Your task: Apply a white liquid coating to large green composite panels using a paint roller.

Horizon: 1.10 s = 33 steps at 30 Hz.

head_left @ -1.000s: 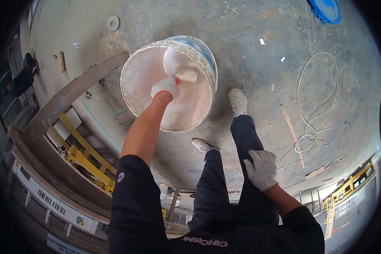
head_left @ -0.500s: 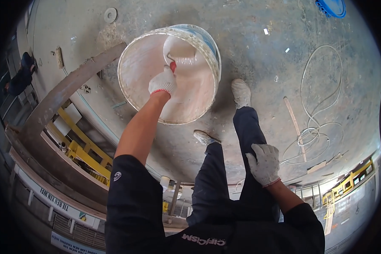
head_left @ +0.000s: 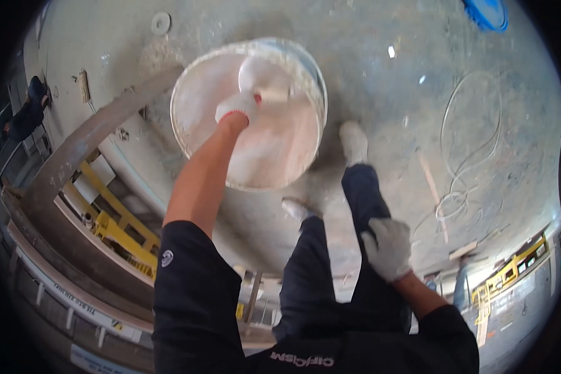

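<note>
My left hand (head_left: 235, 110), in a white knit glove with a red cuff, reaches into a large round tub (head_left: 176, 118) with pale, paint-smeared walls. Its fingers are closed on the red handle of a paint roller (head_left: 274, 92). The white roller head lies beside a patch of white paint (head_left: 250, 70) at the tub's far side. My right hand (head_left: 389, 249), also gloved, rests on my right leg near the knee. Its thumb stands apart from the fingers and it holds nothing.
A loop of pale hose (head_left: 444, 131) and a wooden strip (head_left: 431, 187) lie on the floor at right. A blue lid (head_left: 487, 14) is at the far right. Left of the tub are a curved brown beam (head_left: 81, 146), another roller (head_left: 83, 86) and a person (head_left: 30, 112).
My left hand has shifted slightly left, and less of the red handle shows. The view has tilted a little. A blue-clad figure now shows at lower right. My right hand stays on my leg.
</note>
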### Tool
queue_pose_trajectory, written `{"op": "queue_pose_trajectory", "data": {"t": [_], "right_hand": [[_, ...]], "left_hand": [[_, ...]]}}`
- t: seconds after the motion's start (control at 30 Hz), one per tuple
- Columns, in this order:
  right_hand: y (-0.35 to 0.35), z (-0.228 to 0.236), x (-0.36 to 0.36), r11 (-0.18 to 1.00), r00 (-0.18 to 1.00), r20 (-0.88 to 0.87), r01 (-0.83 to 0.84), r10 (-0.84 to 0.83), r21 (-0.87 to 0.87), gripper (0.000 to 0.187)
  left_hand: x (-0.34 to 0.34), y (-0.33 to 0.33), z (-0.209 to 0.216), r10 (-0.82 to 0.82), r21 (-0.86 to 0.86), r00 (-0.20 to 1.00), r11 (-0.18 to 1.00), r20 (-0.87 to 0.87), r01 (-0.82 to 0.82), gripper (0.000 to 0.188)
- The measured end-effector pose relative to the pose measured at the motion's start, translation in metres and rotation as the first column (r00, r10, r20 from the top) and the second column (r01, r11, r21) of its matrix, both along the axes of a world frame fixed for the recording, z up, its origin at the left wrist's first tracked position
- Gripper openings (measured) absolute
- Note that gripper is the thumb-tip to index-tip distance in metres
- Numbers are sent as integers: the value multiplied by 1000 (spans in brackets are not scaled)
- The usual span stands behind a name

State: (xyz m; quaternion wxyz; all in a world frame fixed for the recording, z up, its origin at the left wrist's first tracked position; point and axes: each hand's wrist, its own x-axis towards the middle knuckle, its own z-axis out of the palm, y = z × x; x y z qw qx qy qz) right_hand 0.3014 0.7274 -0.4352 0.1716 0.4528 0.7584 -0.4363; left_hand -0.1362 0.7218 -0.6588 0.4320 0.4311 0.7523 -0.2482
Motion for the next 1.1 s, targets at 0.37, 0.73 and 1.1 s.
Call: {"op": "queue_pose_trajectory", "data": {"t": [0.37, 0.73, 1.1], "right_hand": [[5, 2, 3, 999, 1000, 2, -12, 12, 51, 33], [7, -3, 5, 997, 1000, 3, -23, 23, 72, 33], [-1, -2, 6, 997, 1000, -19, -22, 24, 72, 33]], "left_hand": [[6, 10, 3, 47, 172, 999, 984, 11, -48, 32], [36, 20, 15, 165, -37, 982, 985, -87, -168, 38], [37, 4, 17, 37, 14, 999, 999, -36, -37, 35]]}}
